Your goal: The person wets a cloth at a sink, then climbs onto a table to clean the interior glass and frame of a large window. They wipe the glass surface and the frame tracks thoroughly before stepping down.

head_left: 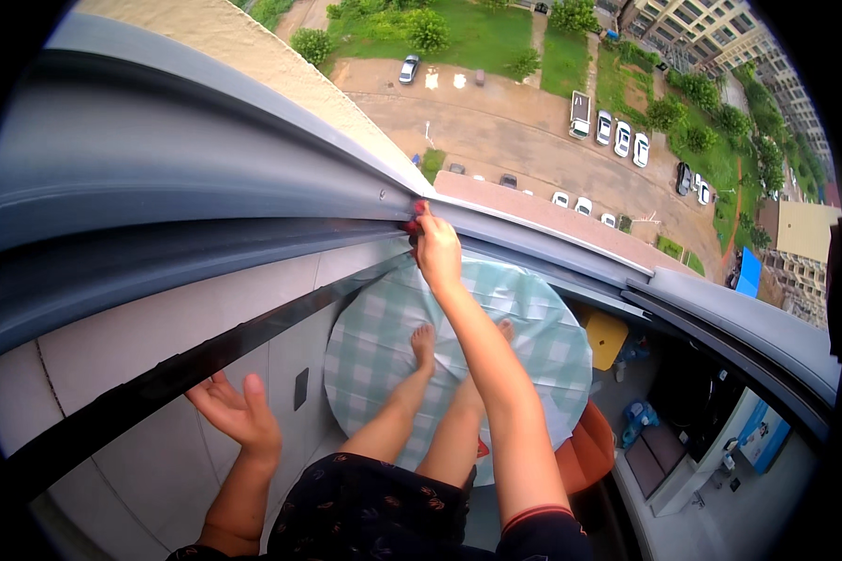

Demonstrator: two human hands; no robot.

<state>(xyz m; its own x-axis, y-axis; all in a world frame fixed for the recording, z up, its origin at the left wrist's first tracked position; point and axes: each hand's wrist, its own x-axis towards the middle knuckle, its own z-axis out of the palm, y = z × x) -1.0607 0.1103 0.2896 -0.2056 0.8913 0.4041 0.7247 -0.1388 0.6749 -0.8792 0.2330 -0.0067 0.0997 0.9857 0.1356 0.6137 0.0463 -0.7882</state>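
My right hand (438,251) reaches forward to the corner of the grey window frame (206,178). Its fingers are closed on a small red object (413,222), mostly hidden by the hand, so its kind does not show. The red object touches the frame at the corner. Lower left, my left hand (240,411) is open, palm turned up and fingers apart. It is just beneath a long black bar (159,402) along the wall; whether the fingertips touch the bar I cannot tell.
I stand barefoot on a round table with a green-and-white checked cloth (374,374). An orange chair (589,449) and a yellow seat (605,338) are at its right. Beyond the sill (552,245) is a long drop to a road with parked cars (622,138).
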